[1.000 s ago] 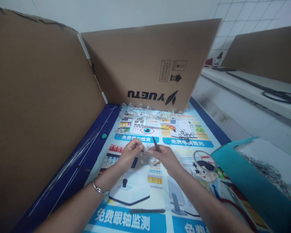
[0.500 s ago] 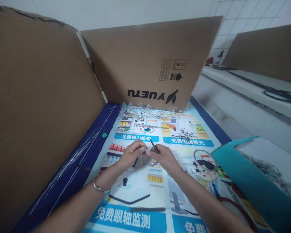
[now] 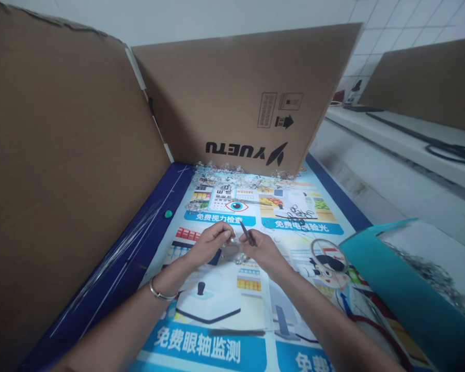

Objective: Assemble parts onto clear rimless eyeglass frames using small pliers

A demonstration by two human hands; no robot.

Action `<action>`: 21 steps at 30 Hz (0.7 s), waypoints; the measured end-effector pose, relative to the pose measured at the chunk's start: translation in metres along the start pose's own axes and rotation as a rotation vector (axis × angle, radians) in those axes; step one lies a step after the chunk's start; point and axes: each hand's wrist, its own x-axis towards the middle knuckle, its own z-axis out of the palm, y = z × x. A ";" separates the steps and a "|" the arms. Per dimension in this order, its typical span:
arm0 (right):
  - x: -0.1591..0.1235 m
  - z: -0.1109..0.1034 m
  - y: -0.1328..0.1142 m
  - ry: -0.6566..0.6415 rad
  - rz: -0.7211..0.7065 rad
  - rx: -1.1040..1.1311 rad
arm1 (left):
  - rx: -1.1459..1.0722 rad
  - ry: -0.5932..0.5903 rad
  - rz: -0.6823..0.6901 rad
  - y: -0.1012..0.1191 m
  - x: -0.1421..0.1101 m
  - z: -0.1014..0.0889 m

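Observation:
My left hand (image 3: pixel 213 243) is closed, thumb against fingertips, on a small shiny piece (image 3: pixel 232 239). Facing it, my right hand (image 3: pixel 261 247) grips a slim dark pointed tool (image 3: pixel 248 233), its tip leaning up and to the left. Between and just below the fingers shows a clear, greyish rounded piece (image 3: pixel 231 251); it is too blurred to tell whether it joins what the left fingers pinch. Small clear glinting bits lie by the right fingertips. Both hands are above the printed sheet (image 3: pixel 220 289) on the table.
Clear glinting pieces (image 3: pixel 225 173) are heaped along the standing cardboard panel (image 3: pixel 232 98). Several small dark loops (image 3: pixel 300 214) lie farther back right. A teal box (image 3: pixel 403 274) with tangled thin metal pieces stands at the right. Another cardboard panel (image 3: pixel 62 155) walls the left.
My hands have moved slightly apart, and the clear rounded piece between them shows more plainly. The dark tool stays in my right hand. The view has shifted slightly.

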 end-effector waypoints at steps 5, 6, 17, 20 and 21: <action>0.001 -0.001 0.001 0.035 0.020 -0.009 | 0.008 0.015 0.016 -0.003 0.001 -0.002; 0.001 -0.001 0.000 0.041 0.018 -0.010 | 0.015 0.015 0.020 -0.004 0.002 -0.002; -0.001 0.000 -0.001 0.045 0.031 0.033 | 0.034 0.022 0.004 -0.003 0.000 -0.001; -0.001 0.000 -0.002 0.047 0.037 0.020 | 0.040 0.019 0.005 0.000 0.000 0.000; -0.001 0.000 -0.002 0.045 0.039 0.020 | 0.045 0.017 0.011 0.001 0.000 0.001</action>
